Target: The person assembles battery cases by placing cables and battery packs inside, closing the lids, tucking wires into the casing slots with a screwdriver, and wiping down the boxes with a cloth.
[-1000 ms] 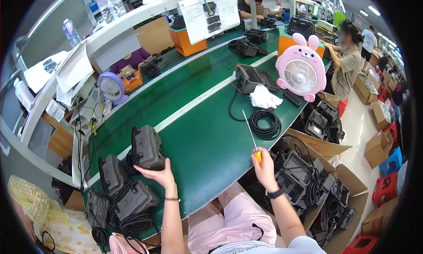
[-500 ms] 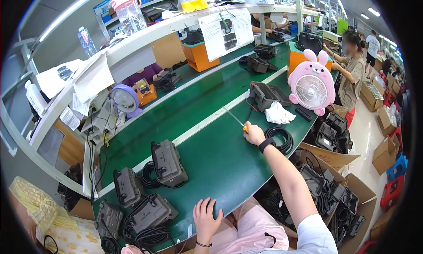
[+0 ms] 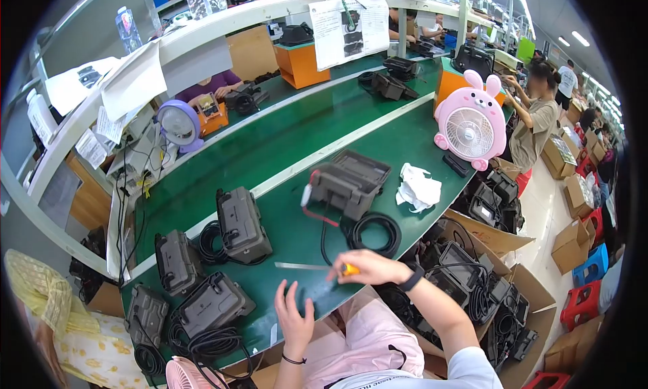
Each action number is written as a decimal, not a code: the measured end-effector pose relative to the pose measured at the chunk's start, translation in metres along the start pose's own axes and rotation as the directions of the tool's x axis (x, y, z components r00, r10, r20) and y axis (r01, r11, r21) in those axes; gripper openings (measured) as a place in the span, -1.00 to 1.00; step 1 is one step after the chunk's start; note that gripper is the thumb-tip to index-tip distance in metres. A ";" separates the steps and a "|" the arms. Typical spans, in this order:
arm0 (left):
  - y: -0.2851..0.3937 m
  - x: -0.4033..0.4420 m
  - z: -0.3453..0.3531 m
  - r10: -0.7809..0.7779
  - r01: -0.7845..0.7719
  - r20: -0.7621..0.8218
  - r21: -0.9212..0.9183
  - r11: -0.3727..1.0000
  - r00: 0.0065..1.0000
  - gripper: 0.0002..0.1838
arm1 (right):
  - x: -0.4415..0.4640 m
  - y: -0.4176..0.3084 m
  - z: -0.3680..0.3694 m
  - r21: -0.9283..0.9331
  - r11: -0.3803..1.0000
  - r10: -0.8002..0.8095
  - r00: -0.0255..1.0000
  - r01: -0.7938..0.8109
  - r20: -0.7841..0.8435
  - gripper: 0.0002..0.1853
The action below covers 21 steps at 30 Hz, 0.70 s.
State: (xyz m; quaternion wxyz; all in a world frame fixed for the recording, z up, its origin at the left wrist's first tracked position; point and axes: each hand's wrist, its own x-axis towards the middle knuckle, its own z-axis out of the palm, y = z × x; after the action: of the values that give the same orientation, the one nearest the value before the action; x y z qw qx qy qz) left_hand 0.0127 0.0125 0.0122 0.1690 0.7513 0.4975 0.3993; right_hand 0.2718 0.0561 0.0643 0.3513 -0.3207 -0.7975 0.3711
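the right hand (image 3: 370, 266) is closed around the yellow handle of a screwdriver (image 3: 350, 269), its shaft pointing left over the green table (image 3: 297, 230). the left hand (image 3: 295, 323) is loose, fingers spread, at the table's near edge, just below the shaft. beyond the right hand sits an open grey case (image 3: 345, 186), somewhat blurred, with a coil of black cable (image 3: 375, 235) just beside it and a white cloth (image 3: 418, 188) to the right.

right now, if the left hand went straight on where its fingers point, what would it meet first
Likely the screwdriver in the right hand: its shaft crosses just ahead of the left hand, though depth is unclear, so it might miss.
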 end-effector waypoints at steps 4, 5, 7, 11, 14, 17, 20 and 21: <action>0.000 0.001 -0.006 0.036 -0.040 -0.084 -0.055 0.998 0.996 -0.51 | -0.041 -0.011 -0.007 0.079 0.992 0.110 0.980 -0.098 -0.165 -0.79; 0.001 0.003 -0.007 0.070 -0.074 -0.091 -0.041 0.996 0.993 -0.52 | -0.051 0.000 -0.010 0.164 0.976 0.192 0.913 -0.141 -0.359 -0.83; 0.005 0.011 -0.007 0.119 -0.121 -0.091 -0.026 0.992 0.989 -0.52 | -0.066 0.021 -0.033 0.197 0.939 0.341 0.706 -0.281 -0.621 -0.87; 0.014 0.050 -0.006 0.234 -0.228 -0.093 0.068 0.971 0.968 -0.50 | -0.107 0.082 -0.106 -0.049 0.843 0.427 0.721 -0.536 -0.545 -0.77; 0.017 0.082 -0.006 0.295 -0.279 -0.072 0.179 0.943 0.953 -0.46 | -0.106 0.096 -0.143 -0.380 0.595 0.394 0.669 -0.708 -0.630 -0.75; 0.014 0.109 -0.010 0.303 -0.282 -0.014 0.327 0.902 0.953 -0.41 | -0.100 0.103 -0.138 -0.561 0.690 -0.030 0.756 -0.457 -0.654 -0.80; 0.004 0.127 -0.012 0.305 -0.316 0.093 0.393 0.864 0.948 -0.33 | -0.081 0.061 -0.103 -0.032 0.890 0.326 0.684 -0.454 -0.653 -0.83; 0.002 0.130 -0.009 0.311 -0.313 0.054 0.296 0.902 0.949 -0.37 | -0.075 0.054 -0.087 0.081 0.925 0.335 0.695 -0.372 -0.637 -0.87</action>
State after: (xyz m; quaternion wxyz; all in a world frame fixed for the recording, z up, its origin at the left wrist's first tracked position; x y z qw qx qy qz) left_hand 0.0312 0.1252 0.0757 -0.0123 0.8391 0.4254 0.3387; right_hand 0.3957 0.0580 0.0374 0.5146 -0.5841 -0.5627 0.2782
